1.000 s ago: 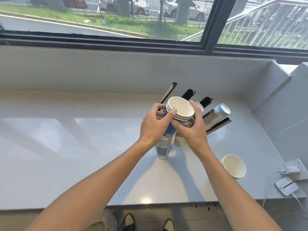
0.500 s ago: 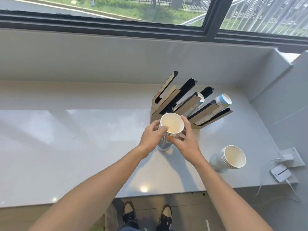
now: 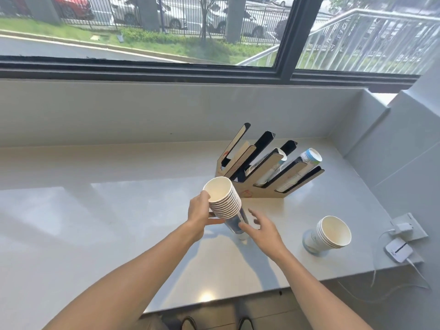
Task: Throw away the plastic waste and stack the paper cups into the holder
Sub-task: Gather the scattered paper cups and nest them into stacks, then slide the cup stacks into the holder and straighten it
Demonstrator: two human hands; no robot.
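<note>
My right hand (image 3: 262, 231) has let go, open, while my left hand (image 3: 198, 211) grips the cup stack (image 3: 226, 201), now tilted, mouth up-left.

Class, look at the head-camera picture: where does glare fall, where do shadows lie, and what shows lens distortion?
Head view: a bright glare spot on the counter near its front edge; arm shadows darken it beneath the right hand; the window frame bows, a wide-angle effect.

Just in front of the slotted cup holder (image 3: 266, 177), the left hand (image 3: 198, 215) grips a tilted stack of paper cups (image 3: 225, 201), the right hand (image 3: 263, 231) spread loose beside its base, a shorter cup stack (image 3: 329, 234) standing to the holder's front right
</note>
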